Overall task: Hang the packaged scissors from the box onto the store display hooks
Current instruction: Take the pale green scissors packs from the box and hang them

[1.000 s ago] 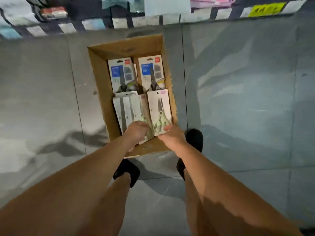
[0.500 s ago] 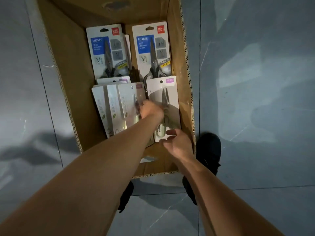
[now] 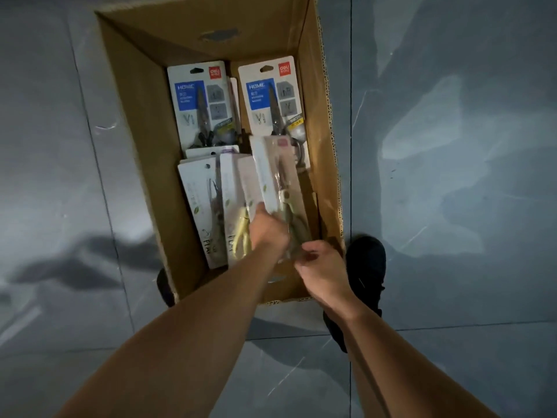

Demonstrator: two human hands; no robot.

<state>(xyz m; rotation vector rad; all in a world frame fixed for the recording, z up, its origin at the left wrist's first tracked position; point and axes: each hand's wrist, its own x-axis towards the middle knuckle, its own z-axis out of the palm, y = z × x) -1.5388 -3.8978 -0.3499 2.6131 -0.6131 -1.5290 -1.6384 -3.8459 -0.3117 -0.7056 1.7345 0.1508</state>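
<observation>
An open cardboard box [image 3: 132, 122] stands on the floor below me. Inside lie packaged scissors: two blue-labelled packs [image 3: 199, 101] at the far end and several white packs [image 3: 202, 203] nearer me. My left hand [image 3: 268, 233] and my right hand [image 3: 319, 267] both grip the lower end of one white pack of scissors [image 3: 274, 173], which is tilted up off the right side of the pile. My left forearm crosses over the box's near edge.
Grey floor tiles [image 3: 452, 146] surround the box. My black shoes [image 3: 366, 267] stand at the box's near edge, one to its right, one partly hidden at its left corner. No display hooks are in view.
The view has come closer to the box. My left hand has slid right onto the rightmost white pack, and both hands have lifted that pack off the pile.
</observation>
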